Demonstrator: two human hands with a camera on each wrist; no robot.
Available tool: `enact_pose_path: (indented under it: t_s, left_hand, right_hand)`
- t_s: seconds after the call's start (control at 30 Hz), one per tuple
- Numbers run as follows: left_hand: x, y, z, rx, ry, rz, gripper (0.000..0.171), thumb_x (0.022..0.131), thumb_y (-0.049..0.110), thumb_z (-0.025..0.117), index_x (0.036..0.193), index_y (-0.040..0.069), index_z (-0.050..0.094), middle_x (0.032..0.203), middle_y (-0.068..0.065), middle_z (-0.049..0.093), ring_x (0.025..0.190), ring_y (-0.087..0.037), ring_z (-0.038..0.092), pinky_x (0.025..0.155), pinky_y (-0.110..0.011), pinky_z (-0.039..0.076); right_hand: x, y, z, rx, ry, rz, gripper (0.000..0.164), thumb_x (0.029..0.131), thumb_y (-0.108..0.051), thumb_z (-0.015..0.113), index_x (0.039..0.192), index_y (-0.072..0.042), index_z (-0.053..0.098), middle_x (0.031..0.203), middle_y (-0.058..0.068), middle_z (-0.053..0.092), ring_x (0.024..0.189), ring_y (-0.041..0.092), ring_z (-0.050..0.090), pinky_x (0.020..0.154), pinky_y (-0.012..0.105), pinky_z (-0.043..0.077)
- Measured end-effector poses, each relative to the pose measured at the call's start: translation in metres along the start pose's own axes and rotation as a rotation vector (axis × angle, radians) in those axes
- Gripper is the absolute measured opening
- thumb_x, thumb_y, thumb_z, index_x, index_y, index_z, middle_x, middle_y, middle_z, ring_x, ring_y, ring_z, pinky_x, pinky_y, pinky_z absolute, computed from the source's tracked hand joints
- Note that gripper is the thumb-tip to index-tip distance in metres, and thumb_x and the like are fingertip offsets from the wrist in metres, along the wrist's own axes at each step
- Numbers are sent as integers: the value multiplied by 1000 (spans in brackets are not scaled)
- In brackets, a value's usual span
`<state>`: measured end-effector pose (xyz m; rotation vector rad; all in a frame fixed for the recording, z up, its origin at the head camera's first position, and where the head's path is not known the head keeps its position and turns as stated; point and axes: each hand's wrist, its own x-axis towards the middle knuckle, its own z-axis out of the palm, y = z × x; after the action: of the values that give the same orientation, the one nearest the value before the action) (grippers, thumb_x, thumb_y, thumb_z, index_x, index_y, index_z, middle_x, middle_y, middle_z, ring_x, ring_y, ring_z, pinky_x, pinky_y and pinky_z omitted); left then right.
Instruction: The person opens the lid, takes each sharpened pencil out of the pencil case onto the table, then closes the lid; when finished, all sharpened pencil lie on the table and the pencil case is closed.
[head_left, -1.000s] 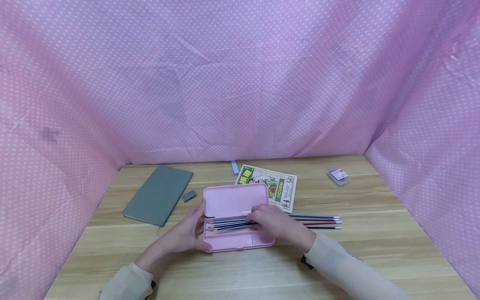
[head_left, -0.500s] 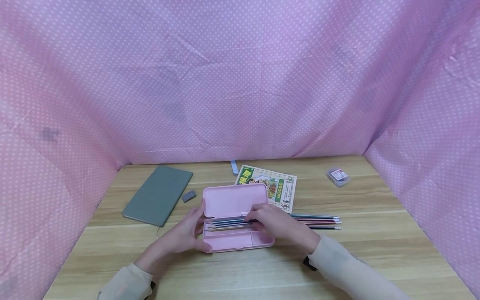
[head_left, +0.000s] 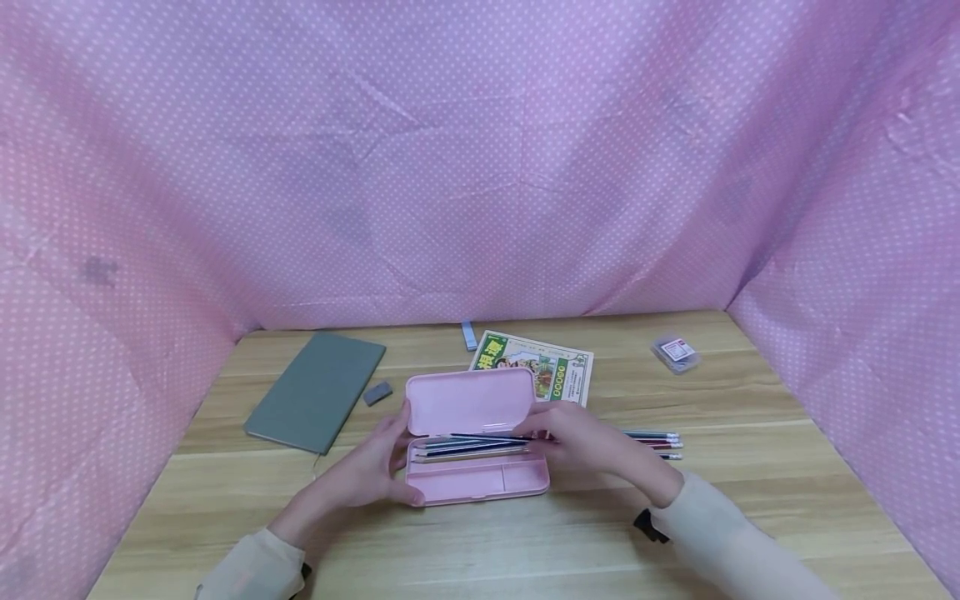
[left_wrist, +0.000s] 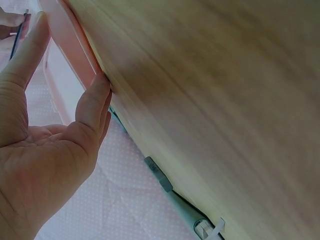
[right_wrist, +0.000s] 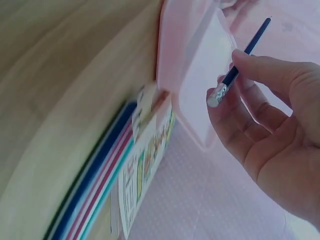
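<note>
Pale sleeves [head_left: 701,508] are reaching in from the near side over the wooden table [head_left: 480,550]. Left hand [head_left: 367,471] is spanning the left end of the pink pencil case [head_left: 453,485], thumb at the near corner, fingers at the back; the grip is spreading about as wide as the case base and holding it. Right hand [head_left: 573,437] is pinching a dark pencil [right_wrist: 258,38] near its silver, white-tipped end, thumb against fingertips, hardly any gap beyond the pencil; its other end is pointing left over the case. Whether it is touching the pencils below, can't tell.

Case is sitting mid-table, lid [head_left: 471,400] standing raised and leaning back. Several pencils [head_left: 465,453] are lying lengthwise in the back compartment, tips left. Front part is showing a divider toward the right.

Loose pencils [right_wrist: 102,172], including teal, dark red and dark ones, are lying right of the case, partly hidden by the right hand, white ends pointing right. Grey-green notebook [head_left: 318,392] is lying left, small grey eraser [head_left: 378,392] just beside it. Printed booklet [head_left: 553,379] is lying behind the case, partly covered by the lid. Clear box [head_left: 677,354] with a white label is resting far right. Pale blue strip [head_left: 468,335] is lying near the back edge. Pink dotted cloth [head_left: 480,167] is hanging behind.
</note>
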<state>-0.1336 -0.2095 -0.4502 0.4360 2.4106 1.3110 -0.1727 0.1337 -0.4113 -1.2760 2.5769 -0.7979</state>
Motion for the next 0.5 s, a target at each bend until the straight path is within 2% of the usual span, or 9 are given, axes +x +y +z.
enact_pose_path:
  t_s: [0.23, 0.5]
  left_hand:
    - [0, 0, -1, 17, -1, 9, 136, 69, 21, 95, 163, 9, -3, 159, -26, 18, 139, -38, 43, 109, -42, 44]
    - [0, 1, 0, -8, -5, 13, 137, 67, 20, 95, 162, 8, -3, 158, -27, 18, 139, -38, 43, 109, -41, 45]
  right_hand:
    - [-30, 15, -17, -32, 66, -79, 26, 88, 0, 76, 112, -9, 78, 98, -4, 71, 84, 4, 62, 72, 26, 59]
    - [-76, 35, -29, -42, 119, -31, 30, 86, 2, 75, 113, -11, 76, 104, -4, 71, 92, 9, 65, 78, 32, 61]
